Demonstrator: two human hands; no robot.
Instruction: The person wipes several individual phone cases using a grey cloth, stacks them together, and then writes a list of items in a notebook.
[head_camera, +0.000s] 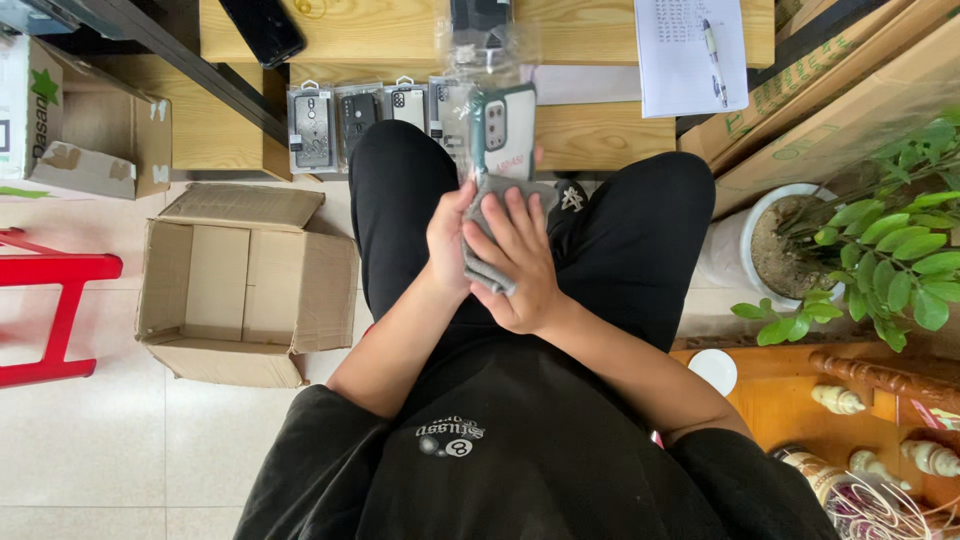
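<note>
We've got both hands on a grey cloth (487, 262), left hand (450, 240) and right hand (520, 265) fingers clenched round it, rubbing the phone case (507, 130). It's held up over our lap, clear of the worktop (600, 130) edge, probably so it's easy to reach all round.

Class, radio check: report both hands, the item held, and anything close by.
Left hand and right hand: shared grip on grey cloth and phone case. Packaged cases ahead on wooden table. Open cardboard box left.
</note>
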